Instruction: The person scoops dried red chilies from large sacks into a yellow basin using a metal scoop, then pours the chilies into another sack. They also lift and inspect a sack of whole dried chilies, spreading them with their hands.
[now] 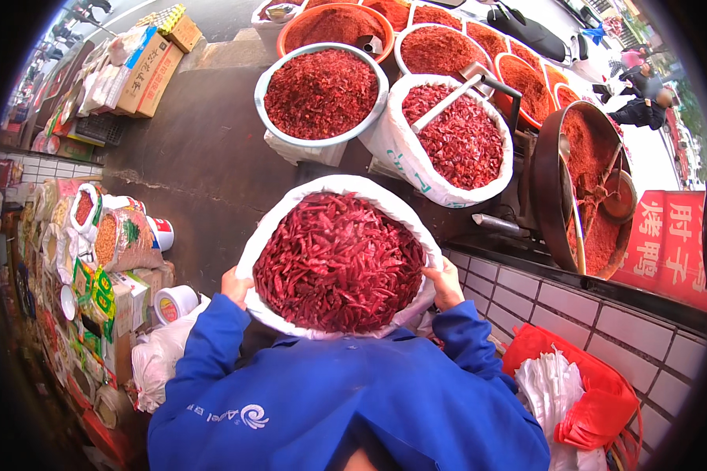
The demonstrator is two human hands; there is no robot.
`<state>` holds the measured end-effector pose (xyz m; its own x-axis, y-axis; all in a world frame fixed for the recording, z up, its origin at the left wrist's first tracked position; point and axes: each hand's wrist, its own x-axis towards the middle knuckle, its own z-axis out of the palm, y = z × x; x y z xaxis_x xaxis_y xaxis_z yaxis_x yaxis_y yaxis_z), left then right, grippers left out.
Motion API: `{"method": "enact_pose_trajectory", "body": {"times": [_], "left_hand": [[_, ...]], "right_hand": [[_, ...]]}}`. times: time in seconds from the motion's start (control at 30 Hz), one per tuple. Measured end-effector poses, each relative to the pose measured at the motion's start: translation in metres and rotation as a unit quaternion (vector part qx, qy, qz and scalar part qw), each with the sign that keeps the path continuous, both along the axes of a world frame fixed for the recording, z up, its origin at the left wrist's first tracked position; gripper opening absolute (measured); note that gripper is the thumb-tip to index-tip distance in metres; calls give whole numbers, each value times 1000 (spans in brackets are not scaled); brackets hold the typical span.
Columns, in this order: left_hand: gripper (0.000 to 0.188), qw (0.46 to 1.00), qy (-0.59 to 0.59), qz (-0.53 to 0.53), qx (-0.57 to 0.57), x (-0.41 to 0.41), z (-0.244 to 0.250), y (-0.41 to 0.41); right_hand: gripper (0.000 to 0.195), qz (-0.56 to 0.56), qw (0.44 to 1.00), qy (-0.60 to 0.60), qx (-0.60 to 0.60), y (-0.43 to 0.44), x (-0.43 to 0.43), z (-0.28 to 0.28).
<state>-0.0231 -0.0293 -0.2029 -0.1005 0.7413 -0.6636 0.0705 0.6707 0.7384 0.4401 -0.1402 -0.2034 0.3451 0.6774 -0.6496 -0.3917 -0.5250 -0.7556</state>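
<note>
A white woven sack (353, 183) with a rolled rim stands upright before my chest, full of whole dried red chillies (339, 265). My left hand (236, 287) grips its rim at the left, and my right hand (446, 284) grips the rim at the right. Beyond it are a pale blue basin (260, 109) of crushed chilli (321, 94) and another white sack (409, 159) of cut red chilli pieces (456, 138). A metal scoop with a long handle (442, 106) lies across that second sack.
Orange-rimmed basins (283, 41) of ground chilli line the far side. At right are a round metal machine pan (542, 188) with chilli powder, a white-tiled wall (571, 306) and red bags (601, 388). Goods, sacks and a white tub (177, 303) crowd the left. People stand far right.
</note>
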Motion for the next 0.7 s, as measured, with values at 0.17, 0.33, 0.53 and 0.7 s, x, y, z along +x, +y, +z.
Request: {"method": "enact_pose_trajectory", "body": {"times": [0.17,0.33,0.53,0.7], "left_hand": [[55,997,-53,47,36,-55,41,-53],[60,990,10,133,37,-123,66,-124],[55,981,21,191,16,-221,16,-182],[53,978,85,190,27,-277,-54,-197]], "right_hand": [[35,54,995,73,31,0,-47,24],[35,167,982,82,13,-5,-111,19],[34,223,972,69,-33,-35,-187,-33],[30,215,969,109,-53,-24,-238,-48]]}}
